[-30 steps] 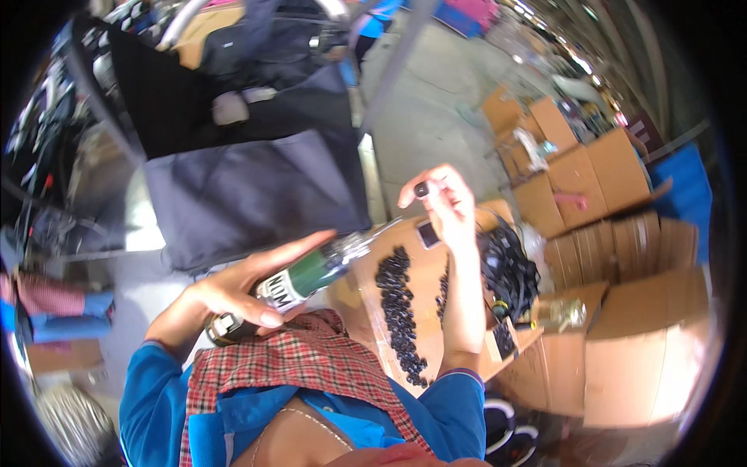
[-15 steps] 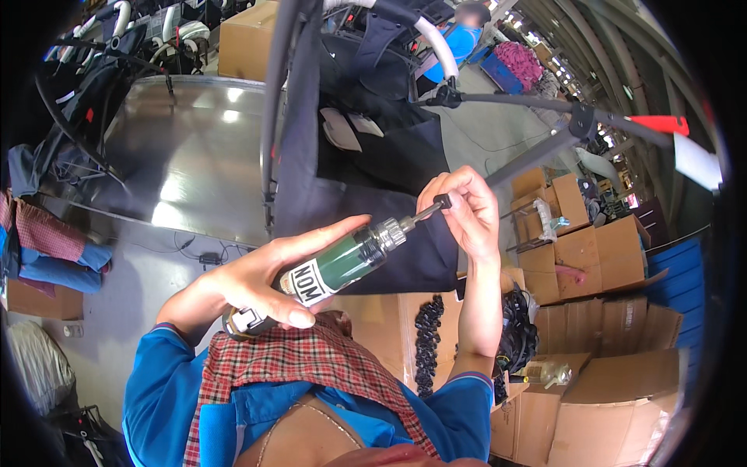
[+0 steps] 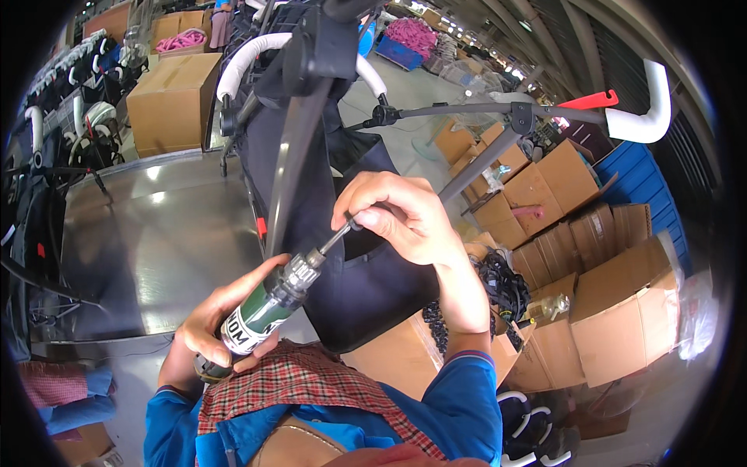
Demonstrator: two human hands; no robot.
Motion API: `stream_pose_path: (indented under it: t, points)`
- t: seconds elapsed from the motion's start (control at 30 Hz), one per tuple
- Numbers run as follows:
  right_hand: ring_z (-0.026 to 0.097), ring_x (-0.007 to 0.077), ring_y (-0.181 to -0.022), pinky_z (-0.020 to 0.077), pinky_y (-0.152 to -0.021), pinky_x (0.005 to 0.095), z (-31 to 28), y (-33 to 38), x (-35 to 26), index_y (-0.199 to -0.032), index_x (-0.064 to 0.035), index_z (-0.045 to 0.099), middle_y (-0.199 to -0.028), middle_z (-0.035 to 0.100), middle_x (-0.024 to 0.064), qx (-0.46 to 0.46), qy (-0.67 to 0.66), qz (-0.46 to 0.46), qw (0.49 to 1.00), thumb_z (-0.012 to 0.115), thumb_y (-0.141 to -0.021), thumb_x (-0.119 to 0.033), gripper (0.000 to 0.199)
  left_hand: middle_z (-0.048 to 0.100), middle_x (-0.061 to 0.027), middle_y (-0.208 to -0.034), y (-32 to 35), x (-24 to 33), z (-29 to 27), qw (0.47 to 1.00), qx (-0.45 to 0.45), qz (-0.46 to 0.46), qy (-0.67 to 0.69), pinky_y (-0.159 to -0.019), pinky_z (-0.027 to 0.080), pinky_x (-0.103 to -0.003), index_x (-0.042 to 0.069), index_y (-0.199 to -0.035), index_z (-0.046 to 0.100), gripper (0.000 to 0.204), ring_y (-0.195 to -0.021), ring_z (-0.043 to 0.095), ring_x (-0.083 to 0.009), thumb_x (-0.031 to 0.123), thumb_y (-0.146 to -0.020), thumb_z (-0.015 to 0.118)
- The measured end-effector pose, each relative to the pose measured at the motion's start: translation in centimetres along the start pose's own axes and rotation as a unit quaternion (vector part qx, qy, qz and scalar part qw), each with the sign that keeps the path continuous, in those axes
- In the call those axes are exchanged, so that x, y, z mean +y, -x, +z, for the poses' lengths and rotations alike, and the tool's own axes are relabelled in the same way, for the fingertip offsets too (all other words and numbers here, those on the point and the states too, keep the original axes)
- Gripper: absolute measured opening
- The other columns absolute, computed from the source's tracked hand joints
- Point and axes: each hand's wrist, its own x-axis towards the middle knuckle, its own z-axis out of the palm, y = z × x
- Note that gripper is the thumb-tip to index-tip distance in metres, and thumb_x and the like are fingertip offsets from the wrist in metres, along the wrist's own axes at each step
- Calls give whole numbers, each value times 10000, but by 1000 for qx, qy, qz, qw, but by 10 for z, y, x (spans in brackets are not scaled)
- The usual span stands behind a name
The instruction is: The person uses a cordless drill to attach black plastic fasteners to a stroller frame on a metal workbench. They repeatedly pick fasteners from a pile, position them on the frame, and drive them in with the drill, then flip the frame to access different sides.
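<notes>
Since the earlier frames both hands have dropped lower and nearer the body, and the black fabric frame [image 3: 342, 194] has come close, filling the upper middle of view. Left hand [image 3: 222, 327] grasps the green screwdriver [image 3: 264, 307] around its body, fingers curled under, thumb on top; the tool sits low and left of centre, tilted up to the right. Right hand [image 3: 405, 214] is clenched about the thin metal bit [image 3: 336, 240] at the tool's front end, fingertips pinching it, just in front of the black fabric. Steel table [image 3: 156, 241] lies behind the left hand. Cardboard boxes [image 3: 615, 311] are stacked to the right.
</notes>
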Motion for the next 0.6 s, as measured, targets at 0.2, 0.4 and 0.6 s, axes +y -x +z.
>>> stream_pose_path:
  t: [0.2, 0.4, 0.6]
  points:
    - [617, 232, -850, 501, -808, 362, 3, -31, 21, -1029, -4, 518, -946, 629, 151, 221, 35, -79, 972, 526, -994, -241, 239, 566, -232, -845, 14, 10, 1, 998, 21, 60, 7, -449, 431, -304, 81, -1539, 6, 1315, -557, 551, -211, 35, -505, 819]
    - [562, 157, -1084, 433, -923, 271, 11, -76, 38, -1334, 21, 454, -1213, 591, 121, 218, -23, 27, 975, 585, -910, -11, 445, 567, -188, -876, 17, 31, -10, 983, 25, 168, -74, -468, 485, -300, 112, -1539, -30, 1218, -621, 578, -206, 97, -641, 793]
    - [619, 153, -1052, 481, -926, 273, 20, -122, 47, -1179, 21, 600, -1131, 657, 114, 177, 77, 40, 980, 608, -857, 72, 326, 564, -129, -889, 4, 36, -13, 965, 98, 212, -122, -495, 484, -276, 120, -1545, 43, 1094, -666, 577, -166, 98, -716, 757]
